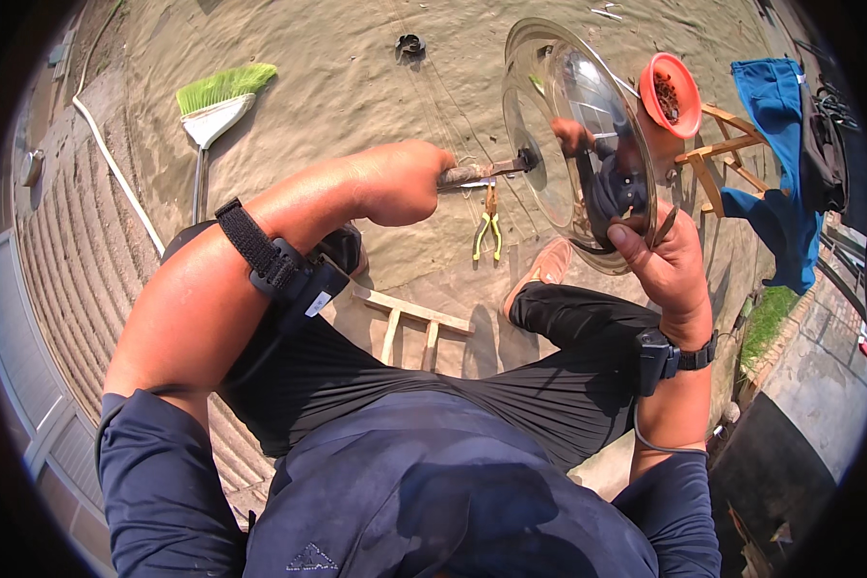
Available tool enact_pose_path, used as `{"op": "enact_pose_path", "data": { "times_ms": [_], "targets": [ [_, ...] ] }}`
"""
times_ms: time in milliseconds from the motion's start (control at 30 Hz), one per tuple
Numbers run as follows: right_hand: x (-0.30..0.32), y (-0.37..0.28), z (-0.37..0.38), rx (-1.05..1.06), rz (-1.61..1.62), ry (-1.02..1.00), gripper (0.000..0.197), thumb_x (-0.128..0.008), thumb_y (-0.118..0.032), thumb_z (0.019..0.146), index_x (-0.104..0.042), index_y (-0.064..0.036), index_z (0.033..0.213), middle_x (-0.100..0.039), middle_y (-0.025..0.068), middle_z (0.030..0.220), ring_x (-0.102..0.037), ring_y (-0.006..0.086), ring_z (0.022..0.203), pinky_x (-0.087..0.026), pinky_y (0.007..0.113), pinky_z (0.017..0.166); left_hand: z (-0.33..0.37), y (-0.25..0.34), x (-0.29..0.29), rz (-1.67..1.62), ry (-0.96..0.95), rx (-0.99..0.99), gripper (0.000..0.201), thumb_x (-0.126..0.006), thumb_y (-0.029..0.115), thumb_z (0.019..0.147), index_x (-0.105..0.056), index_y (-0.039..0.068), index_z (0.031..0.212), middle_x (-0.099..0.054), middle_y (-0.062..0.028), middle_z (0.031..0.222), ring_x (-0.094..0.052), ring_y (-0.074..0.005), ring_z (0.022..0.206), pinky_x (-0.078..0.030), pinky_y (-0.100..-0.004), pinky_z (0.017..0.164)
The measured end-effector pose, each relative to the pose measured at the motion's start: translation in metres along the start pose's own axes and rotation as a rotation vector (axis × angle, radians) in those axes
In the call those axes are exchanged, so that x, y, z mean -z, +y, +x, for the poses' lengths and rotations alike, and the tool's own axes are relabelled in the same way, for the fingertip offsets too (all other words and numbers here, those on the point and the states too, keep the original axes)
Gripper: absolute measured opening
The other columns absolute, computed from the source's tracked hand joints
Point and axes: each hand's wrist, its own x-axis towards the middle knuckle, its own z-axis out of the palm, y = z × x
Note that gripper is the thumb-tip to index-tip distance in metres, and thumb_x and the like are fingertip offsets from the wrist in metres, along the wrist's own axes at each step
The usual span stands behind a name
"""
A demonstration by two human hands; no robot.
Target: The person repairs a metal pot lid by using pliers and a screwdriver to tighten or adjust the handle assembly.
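Glass lid (pixel 588 106) in right hand (pixel 669 258); white label (pixel 318 304) on left wrist device (pixel 287 272).

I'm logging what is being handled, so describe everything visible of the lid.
The lid is round, see-through and glossy, apparently glass, with a thin rim and bright reflections across its face. It is held up in front of the person, right of the picture's middle, tipped steeply toward its edge. The right hand grips it near the bottom, by the rim. A tool in the left hand reaches toward its left side; whether they touch is unclear.
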Motion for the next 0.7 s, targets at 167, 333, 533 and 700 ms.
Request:
{"op": "enact_pose_path", "data": {
  "times_ms": [167,333,533,700],
  "targets": [
    [0.005,0.010,-0.005,0.023,-0.024,0.031,0.005,-0.068,-0.004,0.089,-0.064,-0.0011,0.090,-0.053,-0.0057,0.069,-0.043,0.0050,0.062,-0.037,0.026,0.055,0.001,0.008,0.000,0.082,0.031,0.017,0.032,-0.052,-0.003,0.077,-0.065,0.001,0.107,-0.068,-0.0266,0.094,-0.065,-0.0442,0.095,-0.049,-0.0488,0.081],
    [0.003,0.006,-0.004,-0.010,-0.007,0.044,0.008,-0.070,-0.004,0.089,-0.063,-0.0010,0.086,-0.056,-0.0042,0.067,-0.046,0.0060,0.061,-0.038,0.026,0.055,-0.002,0.011,-0.003,0.128,0.028,0.068,0.029,-0.054,-0.001,0.078,-0.065,0.001,0.104,-0.068,-0.0260,0.094,-0.064,-0.0444,0.096,-0.049,-0.0496,0.081],
    [0.002,0.007,-0.004,-0.033,0.044,0.047,0.011,-0.068,-0.005,0.090,-0.062,-0.0010,0.082,-0.056,-0.0025,0.069,-0.049,0.0072,0.062,-0.039,0.027,0.055,0.001,0.009,-0.009,0.151,0.020,0.093,0.029,-0.055,-0.001,0.077,-0.065,0.001,0.104,-0.068,-0.0256,0.096,-0.064,-0.0440,0.098,-0.050,-0.0501,0.082],
    [0.005,0.011,-0.003,-0.036,0.017,0.038,0.015,-0.067,-0.006,0.091,-0.062,-0.0012,0.078,-0.056,-0.0017,0.072,-0.049,0.0081,0.064,-0.040,0.028,0.057,0.001,0.012,-0.008,0.156,0.016,0.117,0.030,-0.054,-0.002,0.077,-0.065,0.001,0.104,-0.068,-0.0258,0.097,-0.064,-0.0439,0.098,-0.050,-0.0502,0.082]
  ]
}}
